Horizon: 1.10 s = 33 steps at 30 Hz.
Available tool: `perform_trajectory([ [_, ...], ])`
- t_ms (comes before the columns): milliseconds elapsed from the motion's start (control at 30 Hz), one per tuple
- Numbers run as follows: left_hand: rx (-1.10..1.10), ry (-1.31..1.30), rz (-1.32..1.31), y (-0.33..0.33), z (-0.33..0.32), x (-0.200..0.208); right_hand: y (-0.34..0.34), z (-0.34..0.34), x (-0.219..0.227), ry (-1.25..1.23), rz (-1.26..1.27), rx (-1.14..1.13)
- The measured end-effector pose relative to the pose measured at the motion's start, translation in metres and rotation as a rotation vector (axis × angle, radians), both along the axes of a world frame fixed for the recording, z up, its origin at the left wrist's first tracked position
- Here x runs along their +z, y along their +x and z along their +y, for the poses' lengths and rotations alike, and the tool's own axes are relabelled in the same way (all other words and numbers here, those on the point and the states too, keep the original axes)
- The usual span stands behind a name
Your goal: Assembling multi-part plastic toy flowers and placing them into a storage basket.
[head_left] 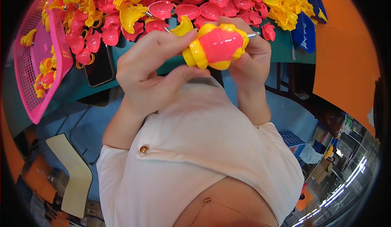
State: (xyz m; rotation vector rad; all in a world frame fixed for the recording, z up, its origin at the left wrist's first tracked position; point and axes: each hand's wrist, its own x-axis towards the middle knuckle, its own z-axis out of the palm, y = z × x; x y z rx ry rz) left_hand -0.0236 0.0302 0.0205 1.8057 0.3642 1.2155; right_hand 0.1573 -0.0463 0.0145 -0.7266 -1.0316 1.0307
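Between both hands is a yellow and pink plastic toy part [222, 46], rounded, with a glossy pink shell on a yellow body. A short metal pin sticks out at its right end. My left hand [157, 60] pinches its left, collar-like end between thumb and fingers. Gripping its right side is my right hand [252, 54], with the fingertips partly hidden behind the part. Just beyond my hands lies a heap of loose pink shells [161, 9] and curved yellow pieces [131, 16], some with metal pins.
At the left, a pink mesh basket [65, 60] holds several yellow and pink parts. A dark phone [100, 70] lies on the green tabletop [281, 51]. More yellow pieces [283, 7] and blue trays [303, 33] sit at the far right, by an orange surface [342, 56].
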Motion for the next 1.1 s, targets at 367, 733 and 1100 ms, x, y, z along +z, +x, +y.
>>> perform_trajectory([
  [367, 0.040, 0.184, 0.252, -0.003, 0.006, 0.025, -0.008, 0.005, 0.005, 0.085, -0.433, -0.128],
  [733, 0.076, 0.145, 0.187, -0.011, -0.005, 0.003, -0.025, 0.000, 0.019, 0.009, -0.417, -0.074],
  [1100, -0.001, 0.132, 0.270, -0.021, 0.004, -0.011, -0.045, -0.004, 0.011, -0.216, -0.226, -0.148],
])
